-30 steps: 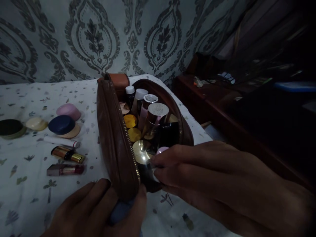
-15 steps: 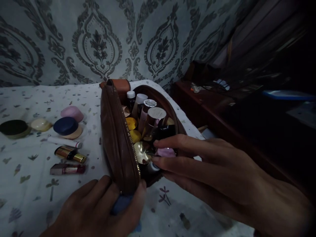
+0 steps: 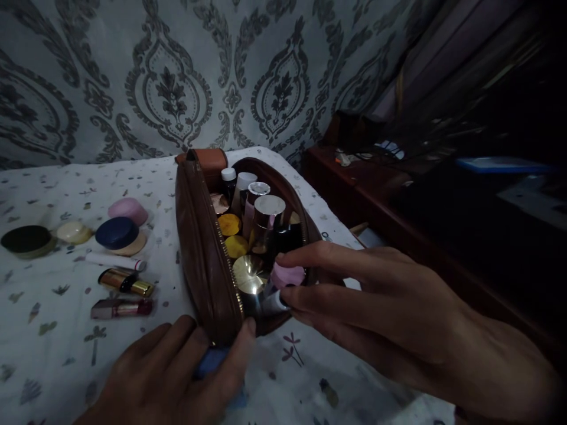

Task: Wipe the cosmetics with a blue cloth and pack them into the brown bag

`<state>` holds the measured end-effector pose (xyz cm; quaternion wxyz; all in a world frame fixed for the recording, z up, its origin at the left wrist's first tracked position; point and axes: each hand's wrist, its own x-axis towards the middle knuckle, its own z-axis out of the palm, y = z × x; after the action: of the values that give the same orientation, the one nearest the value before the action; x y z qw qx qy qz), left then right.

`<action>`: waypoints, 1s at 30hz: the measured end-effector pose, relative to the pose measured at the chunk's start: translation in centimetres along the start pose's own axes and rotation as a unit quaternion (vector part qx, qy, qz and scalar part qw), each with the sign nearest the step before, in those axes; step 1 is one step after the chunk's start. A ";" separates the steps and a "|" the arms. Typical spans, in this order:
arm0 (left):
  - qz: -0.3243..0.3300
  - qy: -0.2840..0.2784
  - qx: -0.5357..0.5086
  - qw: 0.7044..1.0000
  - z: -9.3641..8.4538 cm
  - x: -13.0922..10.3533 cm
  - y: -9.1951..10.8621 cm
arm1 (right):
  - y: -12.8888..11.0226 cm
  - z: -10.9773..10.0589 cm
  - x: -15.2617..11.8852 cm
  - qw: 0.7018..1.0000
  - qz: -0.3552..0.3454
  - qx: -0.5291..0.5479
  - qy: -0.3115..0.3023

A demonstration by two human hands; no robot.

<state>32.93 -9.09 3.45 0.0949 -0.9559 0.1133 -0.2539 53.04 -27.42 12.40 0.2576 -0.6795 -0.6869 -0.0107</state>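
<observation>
A brown leather pouch stands unzipped on the patterned sheet, holding several bottles and jars. Among them are a silver-capped bottle, a yellow lid and a shiny gold lid. My left hand grips the pouch's near end, thumb on the zip edge and fingers outside. Over the opening on the right, my right hand has its fingertips at a pink-topped item and a small white tube; whether it grips either is unclear.
Left of the pouch lie a dark-lidded jar, a cream jar, a blue-lidded jar, a pink item, a white tube and two lipstick-like tubes. A dark red wooden ledge runs along the right.
The view has shifted slightly. The pink-topped item and white tube show more fully beneath my right fingertips, which are a little farther apart. My left hand still holds the pouch's near end.
</observation>
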 end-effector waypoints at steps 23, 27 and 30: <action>-0.009 -0.024 -0.033 0.999 -0.1 -0.6 0.4 | -0.1 0.5 0.0 0.998 0.014 -0.054 0.001; -0.002 -0.025 -0.032 0.999 0.1 -0.4 0.5 | 0.2 0.7 -0.4 0.998 0.009 -0.067 -0.006; 0.010 -0.023 -0.019 0.999 0.1 -0.2 0.4 | 0.3 0.8 -0.6 0.998 0.004 -0.068 -0.010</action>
<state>32.71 -9.41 3.16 0.0814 -0.9620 0.1256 -0.2283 53.02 -27.68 11.40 0.2040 -0.6985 -0.6842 -0.0497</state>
